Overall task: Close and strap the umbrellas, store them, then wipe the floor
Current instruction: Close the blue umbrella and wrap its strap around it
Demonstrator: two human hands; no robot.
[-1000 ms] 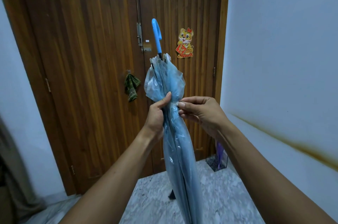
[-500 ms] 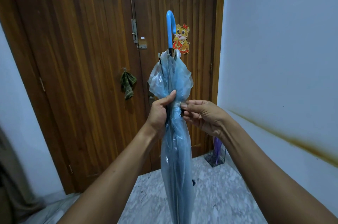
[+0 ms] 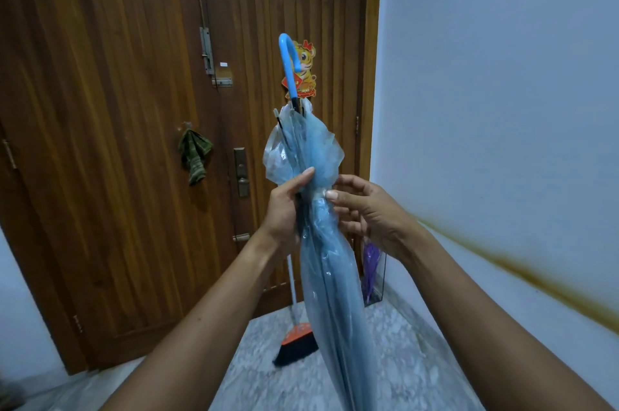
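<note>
A closed, translucent blue umbrella (image 3: 330, 280) stands upright in front of me, its curved blue handle (image 3: 288, 65) pointing up. My left hand (image 3: 284, 209) grips the bunched canopy just below the flared top. My right hand (image 3: 365, 213) touches the same spot from the right, thumb and fingers on a pale strap around the canopy. A purple umbrella (image 3: 370, 268) sits in a clear stand (image 3: 378, 283) in the corner behind.
A wooden double door (image 3: 134, 142) fills the background, with a green cloth (image 3: 194, 156) hanging on it and a tiger sticker (image 3: 304, 72). A broom (image 3: 296, 340) with an orange head leans by the door on the marble floor (image 3: 385, 360). A white wall (image 3: 502, 109) runs along the right.
The view has shifted, so the door sits further left and the broom now shows. Both hands stay at the umbrella's neck; the right fingers have spread around the strap.
</note>
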